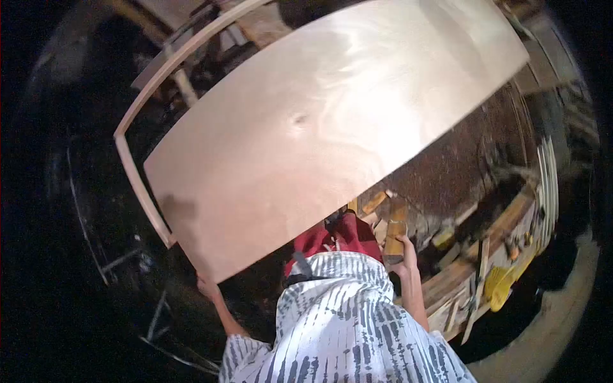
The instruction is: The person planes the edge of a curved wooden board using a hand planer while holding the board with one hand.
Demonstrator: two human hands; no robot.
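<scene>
A large pale plywood sheet (281, 153) slants across the middle of the view, its lower left corner close to me. At that corner my left hand (205, 286) grips the sheet's edge; part of its fingers is hidden. Beside my right leg, my right hand (407, 255) is closed round a brown wooden block (396, 228) with a dark end. A light wooden frame (142, 182) runs along the left and far side of the sheet, bent in look by the lens.
Right of me lie long timber pieces (520, 204), thin wood strips and a yellow glove-like item (500, 286). A dark brown board (456, 163) stretches beyond the sheet's near edge. Further wood pieces (262, 25) lie behind the frame. The far left is very dark.
</scene>
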